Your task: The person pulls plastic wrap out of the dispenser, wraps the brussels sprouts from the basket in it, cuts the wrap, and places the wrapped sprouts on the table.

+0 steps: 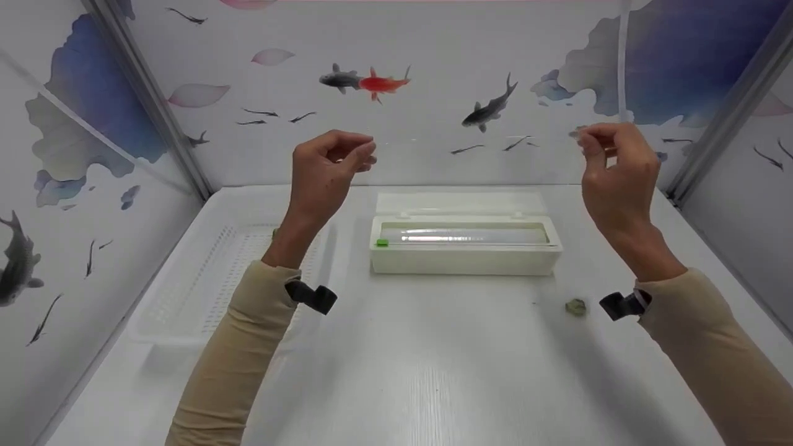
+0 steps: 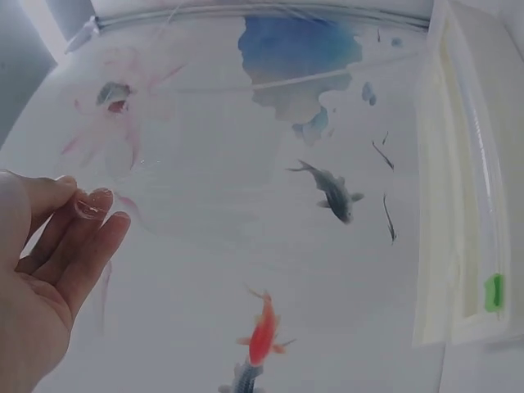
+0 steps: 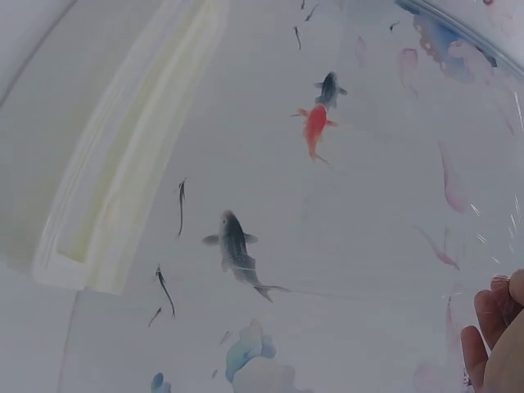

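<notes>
Both hands are raised above the table, well apart. Between thumb and fingers, my left hand (image 1: 323,176) pinches a clear sheet of cling film (image 2: 88,208), which shows as a shiny fold at the fingertips in the left wrist view. My right hand (image 1: 621,176) pinches the film on the other side. The sheet is nearly invisible; faint glints and streaks mark it in the wrist views. Below and between the hands sits a white cling film dispenser (image 1: 464,262), lid tipped back. Inside lies the film roll (image 1: 477,236), and a green slide cutter (image 1: 382,243) is at its left end.
A white perforated basket (image 1: 179,291) stands on the left, partly behind the left forearm, with a bit of something green (image 1: 275,233) showing. At right on the white table (image 1: 421,371) lies a small crumpled greenish lump (image 1: 575,306). Fish-patterned panels (image 1: 433,118) enclose the table.
</notes>
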